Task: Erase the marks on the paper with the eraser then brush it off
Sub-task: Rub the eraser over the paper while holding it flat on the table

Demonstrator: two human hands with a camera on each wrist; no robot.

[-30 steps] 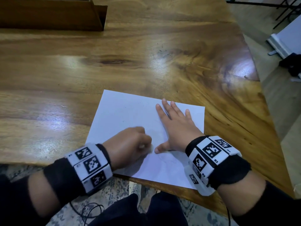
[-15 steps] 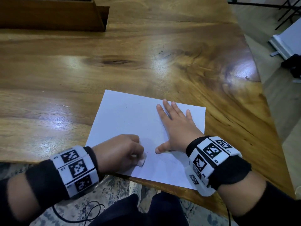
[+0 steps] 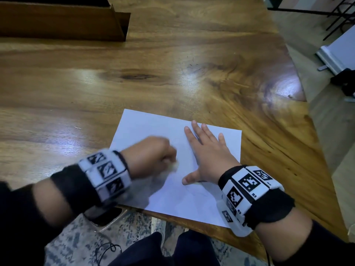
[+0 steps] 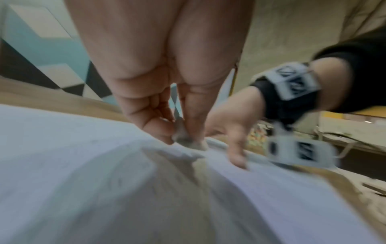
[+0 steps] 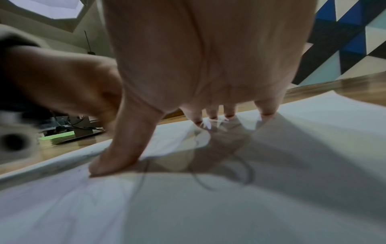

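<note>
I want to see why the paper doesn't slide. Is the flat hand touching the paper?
Touching. In the right wrist view the right hand presses its thumb and fingertips onto the paper, with no gap.

head looks down – wrist views skim the shared paper (image 3: pixel 172 189) closely.

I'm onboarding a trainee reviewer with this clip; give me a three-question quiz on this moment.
1. True or false: the right hand lies flat on the paper.
2. Which hand pinches the eraser?
3. Where do pencil marks remain? A) beneath the right palm B) on the wooden table C) nowhere

Key: 1 true; 2 the left hand; 3 A, as the right wrist view shows.
</note>
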